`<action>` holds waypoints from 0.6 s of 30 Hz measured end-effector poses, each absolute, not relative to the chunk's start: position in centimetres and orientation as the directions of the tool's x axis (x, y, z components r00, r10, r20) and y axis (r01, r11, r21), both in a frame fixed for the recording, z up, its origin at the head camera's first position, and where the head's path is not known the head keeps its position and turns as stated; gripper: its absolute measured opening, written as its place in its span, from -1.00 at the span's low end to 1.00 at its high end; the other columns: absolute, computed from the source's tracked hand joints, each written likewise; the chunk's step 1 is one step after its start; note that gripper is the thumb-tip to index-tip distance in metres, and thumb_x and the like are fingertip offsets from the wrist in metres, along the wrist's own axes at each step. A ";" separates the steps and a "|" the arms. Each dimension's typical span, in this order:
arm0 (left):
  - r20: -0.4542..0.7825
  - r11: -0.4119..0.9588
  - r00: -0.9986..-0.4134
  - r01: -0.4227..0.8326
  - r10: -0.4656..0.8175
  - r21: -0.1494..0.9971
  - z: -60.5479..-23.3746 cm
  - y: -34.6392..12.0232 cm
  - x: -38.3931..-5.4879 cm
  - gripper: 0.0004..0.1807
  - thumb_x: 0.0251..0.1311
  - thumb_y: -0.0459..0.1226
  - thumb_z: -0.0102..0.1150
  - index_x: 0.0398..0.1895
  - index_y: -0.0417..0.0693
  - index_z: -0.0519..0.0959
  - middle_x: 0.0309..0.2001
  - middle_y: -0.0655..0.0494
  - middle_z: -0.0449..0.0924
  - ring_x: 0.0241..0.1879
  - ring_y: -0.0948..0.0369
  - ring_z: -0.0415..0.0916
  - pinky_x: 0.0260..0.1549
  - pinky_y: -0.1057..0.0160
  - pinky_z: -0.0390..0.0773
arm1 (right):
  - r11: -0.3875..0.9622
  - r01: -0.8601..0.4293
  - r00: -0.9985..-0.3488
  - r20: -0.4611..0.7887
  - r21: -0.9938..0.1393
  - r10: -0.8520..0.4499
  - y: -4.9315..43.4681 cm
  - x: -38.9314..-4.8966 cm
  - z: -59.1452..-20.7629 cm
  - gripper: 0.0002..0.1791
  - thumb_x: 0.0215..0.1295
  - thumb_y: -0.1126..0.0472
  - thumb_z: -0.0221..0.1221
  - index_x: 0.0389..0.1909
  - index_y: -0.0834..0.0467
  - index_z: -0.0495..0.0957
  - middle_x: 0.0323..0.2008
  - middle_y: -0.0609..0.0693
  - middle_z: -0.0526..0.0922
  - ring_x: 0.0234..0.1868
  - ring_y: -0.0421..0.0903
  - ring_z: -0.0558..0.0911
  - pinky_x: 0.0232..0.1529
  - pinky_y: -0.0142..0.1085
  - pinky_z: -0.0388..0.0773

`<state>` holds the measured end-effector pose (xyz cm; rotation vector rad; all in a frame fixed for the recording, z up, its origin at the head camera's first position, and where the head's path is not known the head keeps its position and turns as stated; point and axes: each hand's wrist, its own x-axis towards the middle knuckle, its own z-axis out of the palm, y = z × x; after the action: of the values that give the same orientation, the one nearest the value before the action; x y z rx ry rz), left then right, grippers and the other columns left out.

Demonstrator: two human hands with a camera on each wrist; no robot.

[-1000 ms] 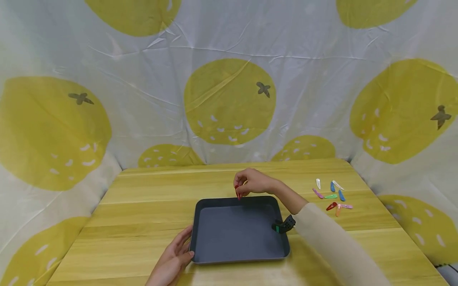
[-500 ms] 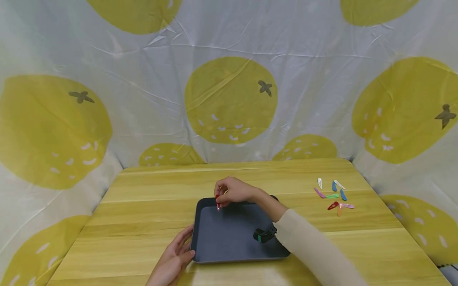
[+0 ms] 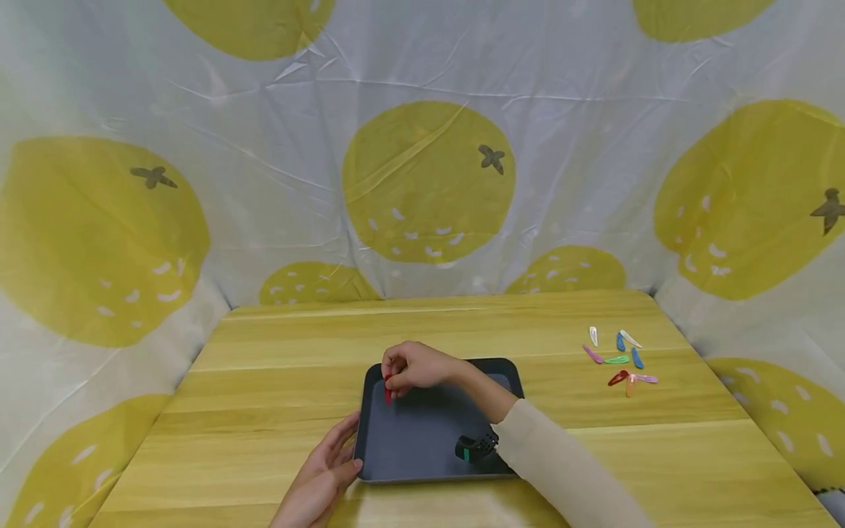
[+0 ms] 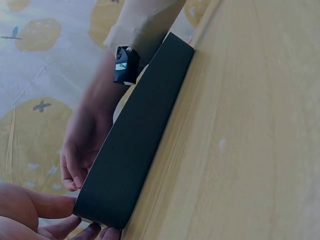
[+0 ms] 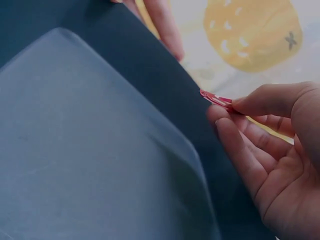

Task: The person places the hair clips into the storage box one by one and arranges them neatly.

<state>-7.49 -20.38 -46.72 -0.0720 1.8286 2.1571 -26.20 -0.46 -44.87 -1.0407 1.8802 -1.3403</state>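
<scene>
My right hand pinches a red snap hair clip between thumb and fingertips, over the far left part of a dark grey baking tray. Seen from the right wrist, the slim clip sticks out past the fingertips, its tip pointing away from the hand. My left hand holds the tray by its left side, thumb at the near left corner. The left wrist view shows the thumb on the rim and fingertips tucked at the lower edge of the tray wall.
Several hair clips lie loose on the wooden table at the right: a red clip, an orange clip, a green clip, plus blue, white, pink and purple ones. A lemon-print curtain encloses the table's back and sides.
My right hand has moved left and nearer, carrying the red hair clip from beyond the tray's far rim to over its left part. The left hand stays at the tray.
</scene>
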 end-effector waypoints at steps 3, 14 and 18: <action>-0.235 -0.142 -0.949 -0.267 0.209 0.953 -46.7 -20.3 -7.6 -0.17 0.33 -0.67 -0.14 0.63 -0.36 -0.17 0.60 -0.43 -0.29 0.53 -0.40 -0.27 0.40 -0.26 0.16 | 0.181 -0.249 -0.500 -0.034 -0.951 -0.865 -0.5 -26.1 -45.4 -0.97 0.40 0.47 0.22 -0.21 0.32 0.56 -0.38 0.08 0.72 -0.30 0.07 0.76 -0.21 -0.16 0.74; -0.233 -0.149 -0.951 -0.266 0.204 0.952 -46.7 -20.3 -7.5 -0.16 0.33 -0.68 -0.13 0.63 -0.36 -0.17 0.59 -0.44 -0.29 0.52 -0.41 -0.29 0.40 -0.30 0.12 | 0.209 -0.262 -0.502 -0.052 -0.942 -0.863 -1.1 -25.9 -46.9 -0.95 0.37 0.45 0.27 -0.23 0.27 0.63 -0.43 0.05 0.73 -0.35 -0.06 0.74 -0.26 -0.23 0.72; -0.231 -0.143 -0.952 -0.262 0.202 0.954 -46.7 -20.3 -7.5 -0.17 0.33 -0.67 -0.12 0.63 -0.36 -0.16 0.59 -0.45 -0.28 0.52 -0.41 -0.29 0.39 -0.29 0.14 | 0.242 -0.321 -0.515 -0.045 -0.916 -0.856 -1.4 -25.8 -47.5 -0.93 0.37 0.43 0.30 -0.23 0.21 0.66 -0.43 -0.01 0.73 -0.37 -0.11 0.73 -0.31 -0.29 0.70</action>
<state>-7.49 -20.33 -46.71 -0.0679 1.8242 2.1666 -25.79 -1.36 -47.55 -1.0720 1.9623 -1.2489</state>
